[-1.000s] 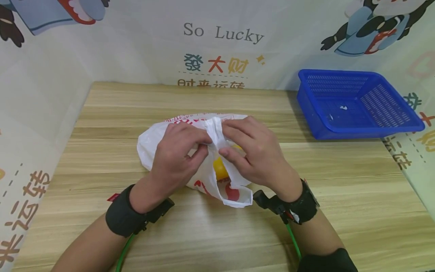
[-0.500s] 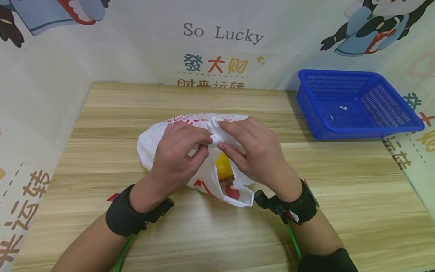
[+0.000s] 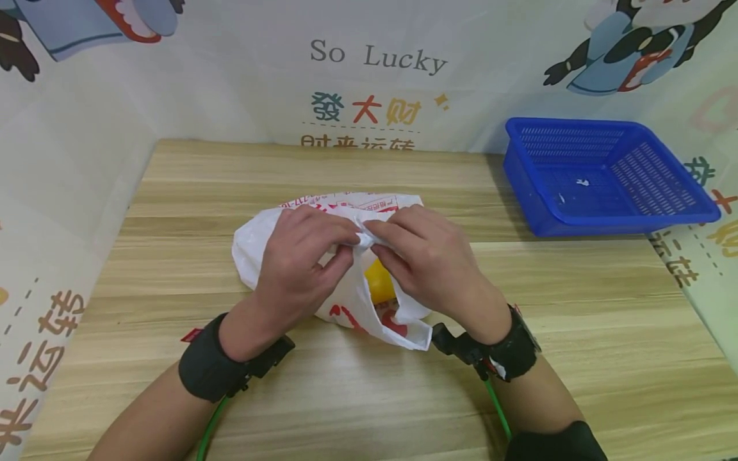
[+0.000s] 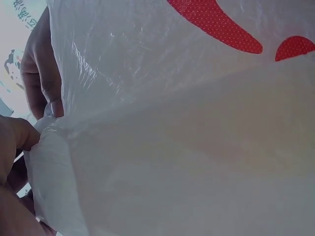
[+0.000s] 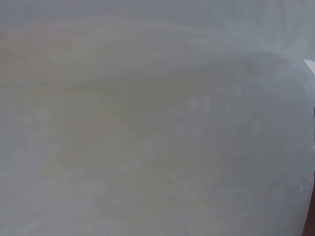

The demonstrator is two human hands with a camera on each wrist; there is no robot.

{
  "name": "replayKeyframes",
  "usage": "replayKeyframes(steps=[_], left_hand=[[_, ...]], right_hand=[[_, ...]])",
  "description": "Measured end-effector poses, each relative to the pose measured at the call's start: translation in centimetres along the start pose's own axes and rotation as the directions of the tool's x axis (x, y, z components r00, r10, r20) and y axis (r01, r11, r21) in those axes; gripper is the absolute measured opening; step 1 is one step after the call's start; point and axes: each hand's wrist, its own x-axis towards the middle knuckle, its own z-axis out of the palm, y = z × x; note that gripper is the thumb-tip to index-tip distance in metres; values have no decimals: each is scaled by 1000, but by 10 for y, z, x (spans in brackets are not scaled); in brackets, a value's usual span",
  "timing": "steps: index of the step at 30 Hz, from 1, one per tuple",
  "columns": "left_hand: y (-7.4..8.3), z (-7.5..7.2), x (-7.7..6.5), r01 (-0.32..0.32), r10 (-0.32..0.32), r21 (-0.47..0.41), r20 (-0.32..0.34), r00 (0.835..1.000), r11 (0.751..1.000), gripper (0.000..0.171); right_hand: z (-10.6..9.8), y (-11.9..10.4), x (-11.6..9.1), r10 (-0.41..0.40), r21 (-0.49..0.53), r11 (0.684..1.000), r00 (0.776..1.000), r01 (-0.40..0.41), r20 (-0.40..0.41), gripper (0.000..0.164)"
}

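A white plastic bag (image 3: pixel 250 250) with red print lies on the table, its mouth facing right and toward me. Through the opening shows a smooth yellow thing (image 3: pixel 379 283), mostly hidden by the bag. With thumb and forefinger, my left hand (image 3: pixel 300 256) pinches a twisted strip of the bag's top. Right beside it my right hand (image 3: pixel 435 262) pinches the same bunched plastic, fingertips almost meeting the left ones. White film (image 4: pixel 172 142) spreads across the left wrist view, fingers at its left edge. Blurred bag plastic (image 5: pixel 172 147) fills most of the right wrist view.
A blue perforated plastic basket (image 3: pixel 599 221) stands at the back right of the wooden table (image 3: pixel 173 192), with small white scraps inside. Printed white sheeting (image 3: pixel 230 77) rises behind and along both sides. A green cable (image 3: pixel 498 410) runs from each wrist camera.
The strip of plastic that stood up between my hands is now folded down and bunched. My right fingers have come closer together and down onto it; the left hand stays in place.
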Motion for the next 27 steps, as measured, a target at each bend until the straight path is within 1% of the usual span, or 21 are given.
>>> replayKeyframes(steps=[3, 7, 9, 11, 13, 16, 19, 21, 23, 27], left_hand=[[-1, 0, -1, -1, 1, 10, 17, 1000, 1000, 10], [-2, 0, -1, -5, 2, 48, 65, 998, 999, 10], [-3, 0, -1, -11, 6, 68, 86, 996, 998, 9], [-3, 0, -1, -20, 12, 87, 95, 995, 996, 8], [-3, 0, -2, -28, 17, 109, 101, 995, 994, 8], [-4, 1, -1, -39, 24, 136, 111, 994, 990, 11], [-4, 1, -2, -48, 29, 151, 124, 992, 987, 18], [-4, 2, -2, -47, 27, 153, 131, 991, 987, 20], [-4, 2, -2, -42, 22, 155, 132, 991, 987, 17], [-4, 2, -2, -33, 15, 131, 132, 991, 991, 3]], right_hand=[[-1, 1, 0, 15, -20, 1000, 1000, -15, -4, 20], [-2, 3, -1, 34, -51, 998, 999, -35, -17, 14], [-3, 4, -1, 40, -47, 998, 999, -40, -17, 12], [-4, 5, -1, 52, -26, 998, 999, -52, -6, 10], [-4, 6, -1, 75, 17, 997, 997, -76, 18, 8], [-4, 9, -2, 131, 100, 985, 988, -139, 79, 6], [-5, 11, -2, 179, 196, 959, 973, -205, 143, 5], [-5, 13, -2, 196, 268, 933, 964, -239, 178, 6], [-5, 14, -2, 205, 332, 905, 956, -266, 208, 7], [-7, 15, -1, 216, 428, 847, 940, -315, 265, 11]])
